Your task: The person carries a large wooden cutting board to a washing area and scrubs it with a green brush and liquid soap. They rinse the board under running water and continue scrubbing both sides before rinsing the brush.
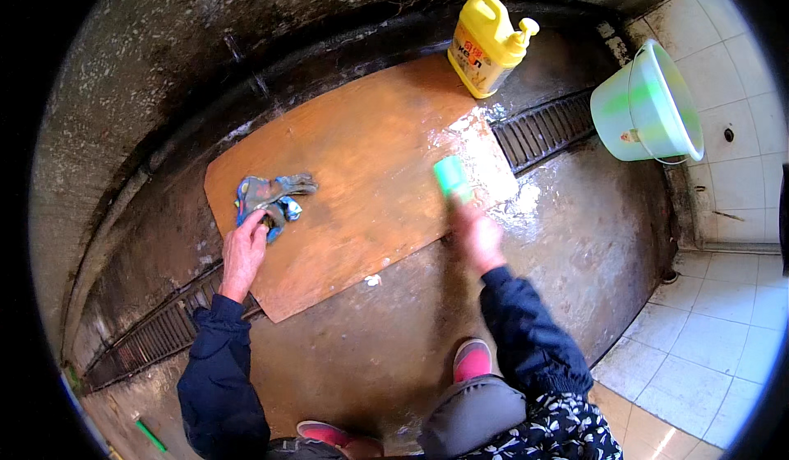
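A wide brown board [353, 172] lies on the wet floor in front of me. On its left part sits a crumpled, wet-looking cloth item [271, 199], grey-brown with blue and coloured patches; its exact kind is unclear. My left hand [244, 250] has its fingers closed on the near edge of that item. Over the board's right part, my right hand [475, 234] is smeared by motion and grips a bright green block-shaped thing [451, 176], too blurred to name. The board shines wet beyond it.
A yellow jug with a pump top [485, 45] stands at the board's far right corner. Further right, a pale green bucket [620, 110] leans beside white tiles [719, 304]. A drain grate [546, 131] runs beneath the board. A green stick [150, 435] lies at lower left.
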{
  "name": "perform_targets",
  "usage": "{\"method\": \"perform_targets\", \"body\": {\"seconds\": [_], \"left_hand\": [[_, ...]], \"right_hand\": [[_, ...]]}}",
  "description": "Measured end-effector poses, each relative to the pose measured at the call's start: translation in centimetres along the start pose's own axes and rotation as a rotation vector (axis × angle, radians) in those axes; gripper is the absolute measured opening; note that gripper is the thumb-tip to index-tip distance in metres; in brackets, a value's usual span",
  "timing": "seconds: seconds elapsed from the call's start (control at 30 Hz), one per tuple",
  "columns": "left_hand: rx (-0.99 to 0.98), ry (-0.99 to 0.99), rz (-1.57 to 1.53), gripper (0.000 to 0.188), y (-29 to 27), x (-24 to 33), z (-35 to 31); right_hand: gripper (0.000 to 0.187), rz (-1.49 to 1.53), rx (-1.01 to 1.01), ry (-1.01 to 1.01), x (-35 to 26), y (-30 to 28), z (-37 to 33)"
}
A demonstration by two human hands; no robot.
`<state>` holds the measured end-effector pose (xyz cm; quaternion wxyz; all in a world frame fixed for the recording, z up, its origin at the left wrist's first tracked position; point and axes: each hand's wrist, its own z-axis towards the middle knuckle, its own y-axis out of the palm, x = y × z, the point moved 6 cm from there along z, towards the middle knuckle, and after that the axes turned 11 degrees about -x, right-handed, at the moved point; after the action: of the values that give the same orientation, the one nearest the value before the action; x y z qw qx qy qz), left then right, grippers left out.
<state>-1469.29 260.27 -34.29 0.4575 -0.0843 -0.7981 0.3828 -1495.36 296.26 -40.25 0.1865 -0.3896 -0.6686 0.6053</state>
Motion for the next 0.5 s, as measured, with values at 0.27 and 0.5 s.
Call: {"method": "perform_targets", "body": {"seconds": [0.27,0.5], "left_hand": [[0.183,-0.054,0.114,0.018,-4.3,0.6,-0.4],[0.055,-0.019,0.180,0.069,1.3,1.3,0.7]], "right_hand": [[0.025,-0.052,-0.006,-0.061,2.0,-2.4,5.1],[0.056,-0.233,-0.077,-0.272,-7.7,1.7,2.5]]}}
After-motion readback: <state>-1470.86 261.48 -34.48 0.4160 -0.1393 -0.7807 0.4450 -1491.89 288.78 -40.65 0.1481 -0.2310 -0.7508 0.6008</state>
